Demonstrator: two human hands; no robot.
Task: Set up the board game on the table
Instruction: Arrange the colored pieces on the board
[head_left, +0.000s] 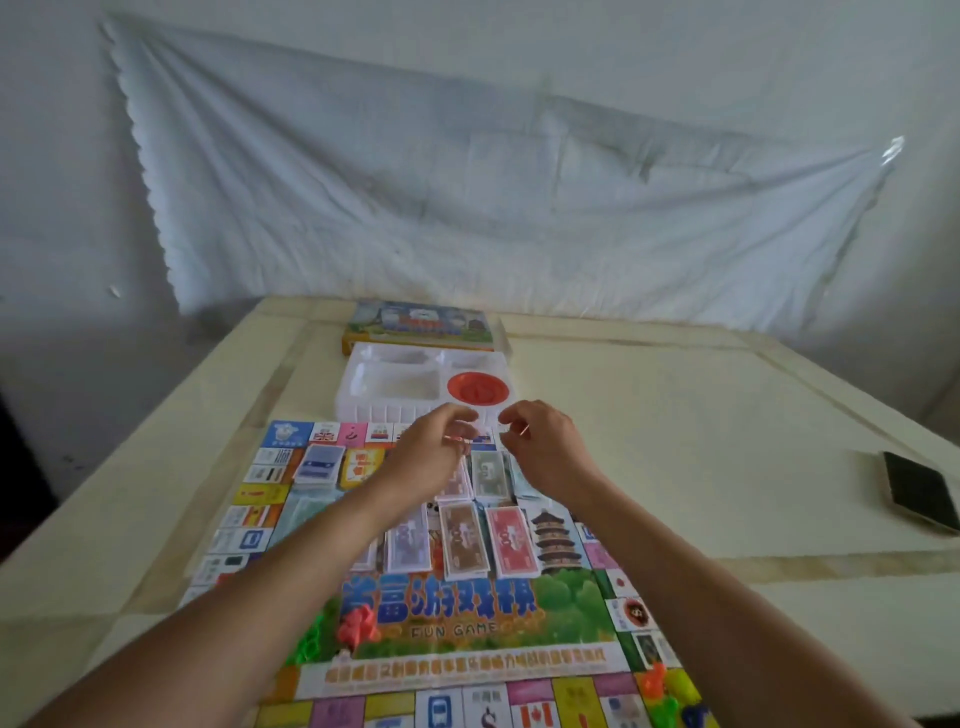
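Note:
A colourful game board (467, 623) lies flat on the table in front of me, with stacks of paper money (462, 540) and a card deck (319, 462) on its middle. Both hands hover over the board's far edge. My left hand (431, 452) pinches a small reddish piece between its fingertips. My right hand (540, 441) has its fingers curled, with something thin and orange at the fingertips; what it is cannot be made out. A white plastic tray (395, 384) holding a red disc (478, 387) sits just beyond my hands. The game box (415, 325) lies behind the tray.
Plastic pieces lie in heaps at the board's near left (353, 626) and near right corner (670, 691). A dark phone (917, 491) rests on the table at the right. A white sheet hangs on the wall behind the cream table (675, 415).

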